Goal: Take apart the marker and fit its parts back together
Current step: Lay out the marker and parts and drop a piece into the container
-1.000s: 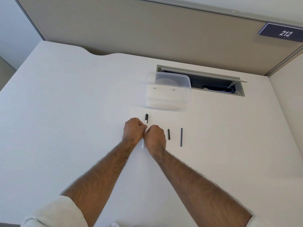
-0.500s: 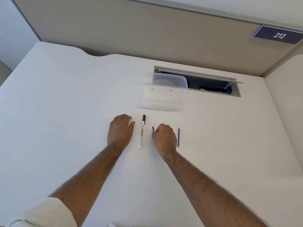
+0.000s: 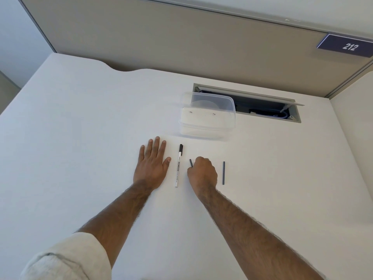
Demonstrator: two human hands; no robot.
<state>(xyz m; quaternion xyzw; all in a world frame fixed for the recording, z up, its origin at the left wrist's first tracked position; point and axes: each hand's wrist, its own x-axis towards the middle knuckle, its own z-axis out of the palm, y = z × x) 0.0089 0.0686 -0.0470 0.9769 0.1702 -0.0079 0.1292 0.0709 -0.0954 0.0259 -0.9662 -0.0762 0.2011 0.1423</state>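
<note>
A white marker (image 3: pixel 178 167) with a black cap lies lengthwise on the white desk (image 3: pixel 80 138) between my two hands. My left hand (image 3: pixel 152 165) rests flat on the desk just left of it, fingers spread, holding nothing. My right hand (image 3: pixel 202 173) is curled just right of the marker, and its fingertips pinch a short dark marker piece (image 3: pixel 190 162) whose far end sticks out. A long thin dark rod (image 3: pixel 223 172) lies on the desk to the right of my right hand, apart from it.
A clear plastic container (image 3: pixel 207 120) sits behind the marker. Behind that, a cable hatch (image 3: pixel 268 110) stands open in the desk. A grey partition wall with a "212" sign (image 3: pixel 348 46) rises at the back.
Both hands let go of the marker, which now lies on the desk. My left hand moved left and flattened. My right hand took hold of the short dark piece.
</note>
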